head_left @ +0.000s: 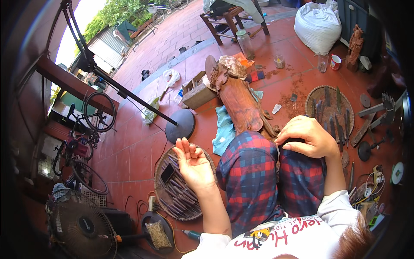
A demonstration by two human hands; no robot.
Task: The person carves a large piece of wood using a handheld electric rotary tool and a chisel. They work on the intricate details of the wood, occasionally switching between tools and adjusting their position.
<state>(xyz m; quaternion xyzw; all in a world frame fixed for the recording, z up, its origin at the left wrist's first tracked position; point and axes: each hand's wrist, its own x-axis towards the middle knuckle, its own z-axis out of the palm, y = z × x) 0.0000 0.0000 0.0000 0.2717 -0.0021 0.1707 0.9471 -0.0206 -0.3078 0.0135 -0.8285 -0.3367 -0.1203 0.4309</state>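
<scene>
I sit on a red tiled floor with my knees in red and blue checked trousers (254, 172). My left hand (192, 163) is palm up with fingers apart, holding nothing, just above a round woven tray (161, 172) filled with several dark carving chisels. My right hand (307, 137) rests curled on my right knee, empty as far as I can see. In front of my knees lies a carved wooden figure (239, 97) on a teal cloth (224, 129).
A second round tray of chisels (330, 113) lies at the right, with loose tools around it. A stand's round base (180, 125) and pole rise to the left. A fan (82, 226), bicycle (86, 129), wooden stool (230, 19), white sack (317, 26), glass jar (246, 43) and cups stand around.
</scene>
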